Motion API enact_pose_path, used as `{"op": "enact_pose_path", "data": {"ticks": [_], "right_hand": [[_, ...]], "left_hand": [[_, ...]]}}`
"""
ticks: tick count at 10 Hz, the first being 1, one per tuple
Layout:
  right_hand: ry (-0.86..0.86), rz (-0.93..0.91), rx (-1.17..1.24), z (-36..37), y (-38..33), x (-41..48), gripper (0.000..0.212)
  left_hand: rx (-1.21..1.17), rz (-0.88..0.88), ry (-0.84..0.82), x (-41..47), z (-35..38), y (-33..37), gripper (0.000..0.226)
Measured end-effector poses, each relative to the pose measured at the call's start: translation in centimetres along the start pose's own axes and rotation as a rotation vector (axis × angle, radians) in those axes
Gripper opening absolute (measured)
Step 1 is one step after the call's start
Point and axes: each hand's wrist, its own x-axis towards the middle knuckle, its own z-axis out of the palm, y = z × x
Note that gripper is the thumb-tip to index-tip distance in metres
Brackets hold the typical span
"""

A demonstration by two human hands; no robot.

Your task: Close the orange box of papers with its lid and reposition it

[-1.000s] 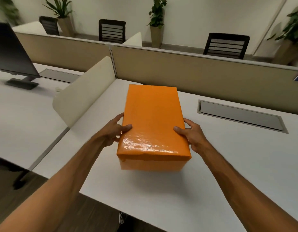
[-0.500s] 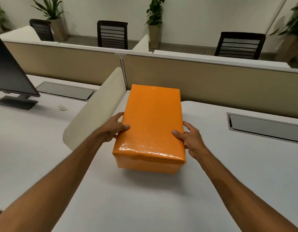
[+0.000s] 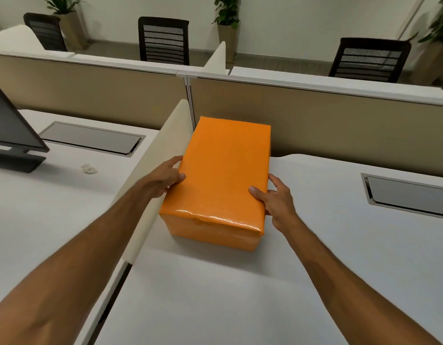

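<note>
On the white desk point(image 3: 315, 245), the orange box point(image 3: 220, 178) sits with its lid point(image 3: 225, 165) on, far end close to the beige partition point(image 3: 340, 125). Box's left long side runs just beside the cream divider point(image 3: 155, 175). Left hand point(image 3: 163, 178) clasps box's left edge: thumb on lid, fingers down the side. Right hand point(image 3: 277, 200) clasps box's right edge likewise. Left of box, past the divider: monitor point(image 3: 8, 130), small crumpled scrap point(image 3: 89, 169).

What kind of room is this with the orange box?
Most likely an open-plan office: white desks split by a tan partition, a computer monitor on the next desk, and black mesh chairs beyond.
</note>
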Motion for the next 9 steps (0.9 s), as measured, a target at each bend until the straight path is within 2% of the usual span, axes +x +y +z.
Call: {"op": "enact_pose_path", "data": {"ticks": [3,5,7,9], "right_hand": [[0.033,-0.022,-0.06,1.9,-0.6,1.1,0.091],[-0.014,-0.023,-0.123,1.4,-1.1,0.8,0.089],[0.008,-0.012,-0.269,-0.2,-1.7,0.4,0.076],[0.06,-0.081,-0.407,-3.7,-2.9,-1.6,0.059]], "left_hand": [[0.115,0.051,0.043,1.6,-0.7,0.4,0.063],[0.229,0.113,0.098,0.6,-0.2,0.4,0.061],[0.507,0.195,0.272,-1.5,2.5,0.5,0.062],[0.704,0.393,0.334,-4.7,6.8,1.2,0.068]]}}
